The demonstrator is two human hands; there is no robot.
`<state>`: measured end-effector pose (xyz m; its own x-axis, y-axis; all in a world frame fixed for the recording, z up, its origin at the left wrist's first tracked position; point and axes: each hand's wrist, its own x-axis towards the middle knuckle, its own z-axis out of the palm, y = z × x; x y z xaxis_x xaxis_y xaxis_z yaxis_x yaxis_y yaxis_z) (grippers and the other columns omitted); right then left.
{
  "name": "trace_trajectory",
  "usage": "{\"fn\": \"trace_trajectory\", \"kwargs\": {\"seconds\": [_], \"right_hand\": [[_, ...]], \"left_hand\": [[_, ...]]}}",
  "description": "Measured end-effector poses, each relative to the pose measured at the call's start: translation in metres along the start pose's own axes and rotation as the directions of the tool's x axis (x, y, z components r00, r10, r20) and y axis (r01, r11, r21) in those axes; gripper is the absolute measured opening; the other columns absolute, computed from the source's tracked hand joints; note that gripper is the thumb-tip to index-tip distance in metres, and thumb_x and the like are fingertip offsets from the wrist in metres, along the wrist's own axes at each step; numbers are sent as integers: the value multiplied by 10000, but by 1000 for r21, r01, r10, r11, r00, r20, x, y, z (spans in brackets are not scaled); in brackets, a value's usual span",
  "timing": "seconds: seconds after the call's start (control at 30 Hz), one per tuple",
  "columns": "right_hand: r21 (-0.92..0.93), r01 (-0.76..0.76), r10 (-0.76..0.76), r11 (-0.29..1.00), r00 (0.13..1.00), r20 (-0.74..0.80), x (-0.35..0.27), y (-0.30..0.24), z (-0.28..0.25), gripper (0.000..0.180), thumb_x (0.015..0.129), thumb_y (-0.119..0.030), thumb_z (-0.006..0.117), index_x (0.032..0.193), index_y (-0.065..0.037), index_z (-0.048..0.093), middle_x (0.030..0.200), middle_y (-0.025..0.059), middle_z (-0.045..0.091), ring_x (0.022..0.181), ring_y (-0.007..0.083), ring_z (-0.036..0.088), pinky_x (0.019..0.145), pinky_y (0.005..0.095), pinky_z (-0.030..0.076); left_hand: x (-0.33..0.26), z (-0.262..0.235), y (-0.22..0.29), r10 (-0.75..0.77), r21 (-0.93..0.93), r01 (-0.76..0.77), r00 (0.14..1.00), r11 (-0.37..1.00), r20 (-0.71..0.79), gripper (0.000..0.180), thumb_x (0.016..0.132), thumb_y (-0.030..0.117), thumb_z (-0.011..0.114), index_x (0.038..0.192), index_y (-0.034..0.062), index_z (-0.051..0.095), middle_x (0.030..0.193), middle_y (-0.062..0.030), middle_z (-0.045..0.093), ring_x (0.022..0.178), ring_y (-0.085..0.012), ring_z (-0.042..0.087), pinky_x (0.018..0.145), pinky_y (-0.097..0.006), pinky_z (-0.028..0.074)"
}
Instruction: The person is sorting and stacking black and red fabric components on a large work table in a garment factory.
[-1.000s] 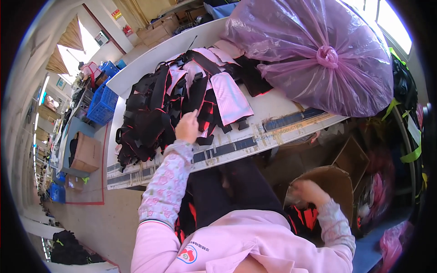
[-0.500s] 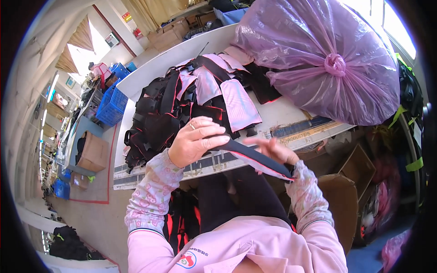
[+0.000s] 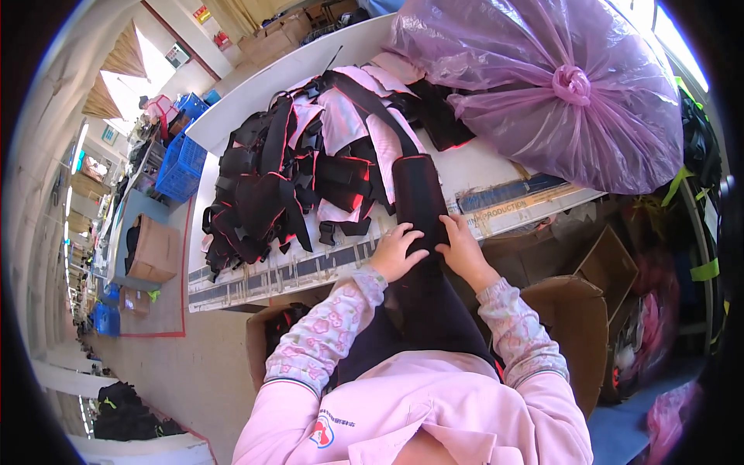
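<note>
A long black padded strap piece (image 3: 418,194) with red edging lies flat on the white table (image 3: 232,116), its near end at the table's front edge. My left hand (image 3: 397,252) rests on that near end, fingers spread. My right hand (image 3: 463,246) presses the same end from the right side. Just beyond lies a heap of black, pink and red strap pieces (image 3: 287,178) with buckles.
A big tied purple plastic bag (image 3: 558,93) fills the table's right part. Open cardboard boxes (image 3: 570,333) stand on the floor at my right, another box (image 3: 267,341) under the table. Blue crates (image 3: 180,163) and a brown box (image 3: 155,249) sit at the left.
My right hand came up from the box at my right with the black strap piece. Both hands have laid it flat on the table and now press its near end.
</note>
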<state>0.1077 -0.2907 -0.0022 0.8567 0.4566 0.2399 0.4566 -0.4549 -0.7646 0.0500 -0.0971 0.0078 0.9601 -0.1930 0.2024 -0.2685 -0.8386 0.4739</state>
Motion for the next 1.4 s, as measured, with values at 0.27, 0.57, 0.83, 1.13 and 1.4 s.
{"fn": "trace_trajectory", "kwargs": {"seconds": [0.27, 0.57, 0.83, 1.13, 1.4], "right_hand": [[-248, 164, -158, 955, 986, 46, -31, 5, -2, 418, 695, -77, 734, 1072, -75, 551, 1370, 231, 371, 1113, 396, 494, 904, 423, 428], [-122, 73, -108, 990, 945, -309, -21, -26, 27, 147, 791, -34, 638, 911, -24, 554, 1035, 192, 574, 975, 368, 558, 818, 421, 473], [604, 6, 259, 797, 900, -351, 4, -27, 26, 174, 798, 97, 495, 917, -25, 530, 803, 114, 612, 734, 240, 628, 648, 313, 491], [201, 169, -59, 965, 886, -459, 3, -37, -17, 219, 780, 78, 536, 951, -59, 534, 808, 162, 627, 748, 364, 634, 648, 390, 504], [658, 118, 144, 744, 933, -331, -5, -74, -26, 218, 759, 142, 442, 884, -28, 497, 795, 37, 550, 725, 111, 543, 662, 231, 449]], "left_hand": [[-13, 20, 21, -79, 10, 79, 995, 997, -69, 511, 754, 321, 712, 1188, 121, 529, 1327, -162, 397, 1230, -365, 380, 1014, -447, 346], [-10, 51, 16, -131, -254, 34, 916, 967, -378, 297, 715, -22, 548, 1001, 47, 589, 1054, -141, 555, 1020, -343, 504, 915, -408, 400], [-2, 22, 39, -206, -239, 72, 771, 968, -602, 424, 677, -24, 590, 1090, 63, 547, 1084, -178, 516, 1042, -370, 482, 936, -412, 369], [-5, -1, 53, -335, -898, 56, 916, -437, 220, 267, 913, 124, 519, 1129, -28, 565, 1100, -126, 630, 1014, -226, 603, 927, -352, 444], [-9, -32, 59, -131, -835, 187, 947, -518, 293, 320, 882, 192, 504, 1086, -46, 565, 1084, -144, 623, 1009, -213, 595, 902, -345, 464]]}}
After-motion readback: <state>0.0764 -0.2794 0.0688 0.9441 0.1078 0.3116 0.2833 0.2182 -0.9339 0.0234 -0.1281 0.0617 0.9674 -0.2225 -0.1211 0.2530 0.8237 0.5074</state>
